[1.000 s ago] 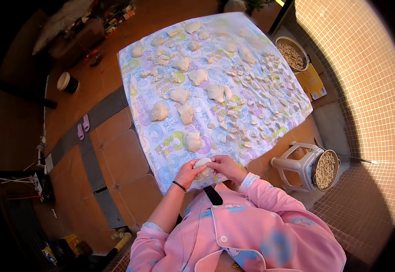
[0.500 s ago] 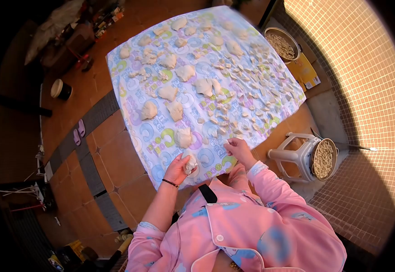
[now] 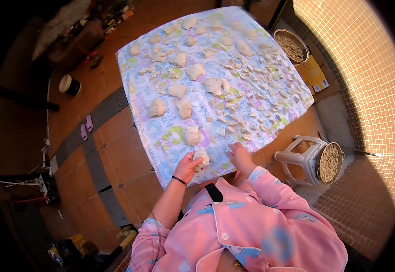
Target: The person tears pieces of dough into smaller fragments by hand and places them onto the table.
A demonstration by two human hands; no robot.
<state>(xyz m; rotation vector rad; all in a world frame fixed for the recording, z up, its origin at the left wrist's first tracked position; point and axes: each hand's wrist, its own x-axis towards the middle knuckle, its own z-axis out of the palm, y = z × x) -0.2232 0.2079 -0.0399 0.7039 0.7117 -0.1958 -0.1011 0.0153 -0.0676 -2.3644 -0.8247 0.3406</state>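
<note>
My left hand is closed round a pale, dough-like lump at the near edge of a printed cloth. To its right, low over the same cloth, is my right hand, fingers curled together; what they hold, if anything, cannot be made out. Just beyond the left hand lies another pale lump. Several more lumps, such as one at the left and a broken one in the middle, rest on the cloth. Many small torn pieces are scattered over its right side.
A white plastic stool stands at the right, beside a pan of pale pieces. Farther back, another full pan sits near a yellow box. Pink slippers and a bucket are on the tiled floor at left.
The view has shifted a little, so the cloth appears farther right. My right hand's fingers, pinched before, now reach lower toward the cloth. The left hand keeps its lump.
</note>
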